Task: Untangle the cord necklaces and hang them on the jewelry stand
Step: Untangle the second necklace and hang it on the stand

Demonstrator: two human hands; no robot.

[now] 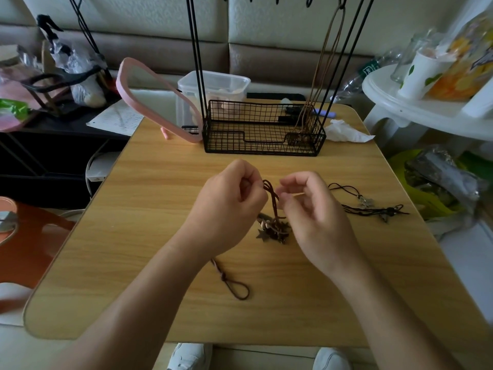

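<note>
Out of our sight
The jewelry stand (240,145) is cropped on top; our left hand (226,204) covers some brown cord (272,196).

Brown cord necklace (272,194), black wire stand (262,129), pink-framed mirror (157,102), wood-grain table (160,209)

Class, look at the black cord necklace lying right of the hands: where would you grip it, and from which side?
Probably pinch the thin black cord necklace at its bare left-end loop, from above: there the cord lies flat and open, while the star pendant and bunched strands crowd the right.
</note>
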